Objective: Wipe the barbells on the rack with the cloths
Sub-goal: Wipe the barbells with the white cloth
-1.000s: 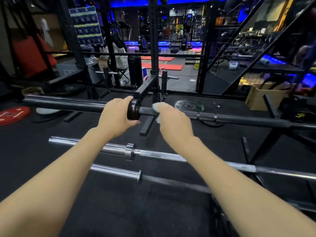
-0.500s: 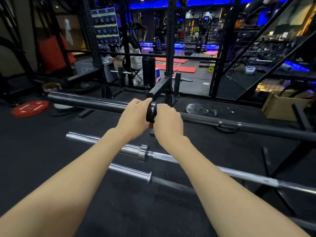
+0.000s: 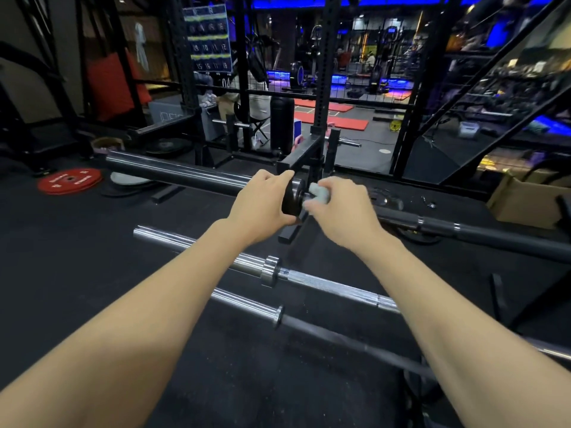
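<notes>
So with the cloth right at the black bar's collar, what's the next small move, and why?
Probably slide the right hand with the cloth rightward along the black barbell shaft. The cloth sits against the collar, the left hand steadies the sleeve, and the long shaft lies beyond.

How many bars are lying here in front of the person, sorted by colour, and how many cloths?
Black bars: 2
Chrome bars: 1
Cloths: 1, under the right hand
Total: 4
</notes>
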